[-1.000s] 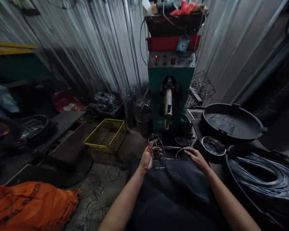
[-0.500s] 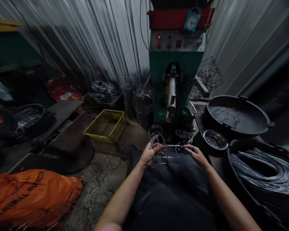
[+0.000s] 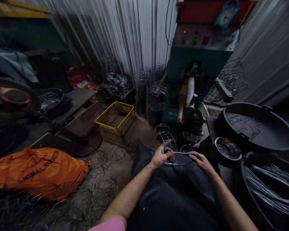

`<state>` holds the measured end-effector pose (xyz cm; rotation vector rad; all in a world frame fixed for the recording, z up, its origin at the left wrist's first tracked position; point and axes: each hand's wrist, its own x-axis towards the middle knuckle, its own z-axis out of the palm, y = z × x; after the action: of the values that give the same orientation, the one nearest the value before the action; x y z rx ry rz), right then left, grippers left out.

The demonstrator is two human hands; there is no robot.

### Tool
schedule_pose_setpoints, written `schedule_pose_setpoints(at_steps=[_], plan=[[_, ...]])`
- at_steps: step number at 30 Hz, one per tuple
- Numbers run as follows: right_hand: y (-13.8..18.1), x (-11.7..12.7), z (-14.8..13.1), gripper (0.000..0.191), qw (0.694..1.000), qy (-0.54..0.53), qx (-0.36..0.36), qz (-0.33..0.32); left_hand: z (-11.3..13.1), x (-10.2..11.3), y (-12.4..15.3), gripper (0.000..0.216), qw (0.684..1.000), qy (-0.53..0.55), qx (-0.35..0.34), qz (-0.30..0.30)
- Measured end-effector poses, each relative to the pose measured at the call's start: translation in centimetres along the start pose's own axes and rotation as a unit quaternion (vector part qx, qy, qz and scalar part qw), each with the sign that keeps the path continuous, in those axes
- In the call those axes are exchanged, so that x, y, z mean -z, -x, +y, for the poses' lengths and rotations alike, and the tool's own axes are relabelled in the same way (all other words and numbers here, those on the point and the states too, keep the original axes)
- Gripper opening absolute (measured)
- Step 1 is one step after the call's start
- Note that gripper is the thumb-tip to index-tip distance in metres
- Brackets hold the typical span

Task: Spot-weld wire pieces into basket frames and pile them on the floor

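Note:
A curved wire frame (image 3: 175,141) of thin metal rods is held over my dark-covered lap. My left hand (image 3: 160,156) is closed round the frame's left part, the thumb lying along a straight rod. At the rod's other end, my right hand (image 3: 200,161) pinches it between thumb and fingers. Just beyond my hands stand small round metal bowls (image 3: 162,128). Behind them is a green machine (image 3: 173,64) with a pale cylindrical arm (image 3: 190,88) pointing down toward me.
A yellow wire basket (image 3: 115,118) stands on the floor to the left, near an orange sack (image 3: 40,173) and scattered wire rings (image 3: 101,183). On the right are a large black pan (image 3: 267,128), a metal bowl (image 3: 227,148) and a tub of wire rods (image 3: 274,189).
My view has swung left, so the surroundings sit further right. The wire frame has turned in my hands, its curved rods now tilted differently. Both hands keep hold.

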<state>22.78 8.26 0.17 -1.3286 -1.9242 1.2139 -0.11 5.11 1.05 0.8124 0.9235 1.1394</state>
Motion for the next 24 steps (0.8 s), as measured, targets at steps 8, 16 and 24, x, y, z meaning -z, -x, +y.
schedule_pose_setpoints(at_steps=[8,16,24], plan=[[-1.0,-0.1,-1.7,0.027,0.992,0.072,0.107,0.007,0.6,1.5,0.5,0.071,1.0,0.012,0.002,0.007],[-0.9,5.9,-1.5,0.029,0.983,0.098,0.076,0.137,2.0,3.2,0.6,0.07,0.999,0.044,0.01,0.028],[-2.4,11.4,-0.4,0.02,0.933,0.298,0.082,0.184,3.8,3.3,-0.5,0.063,0.999,0.042,0.003,-0.031]])
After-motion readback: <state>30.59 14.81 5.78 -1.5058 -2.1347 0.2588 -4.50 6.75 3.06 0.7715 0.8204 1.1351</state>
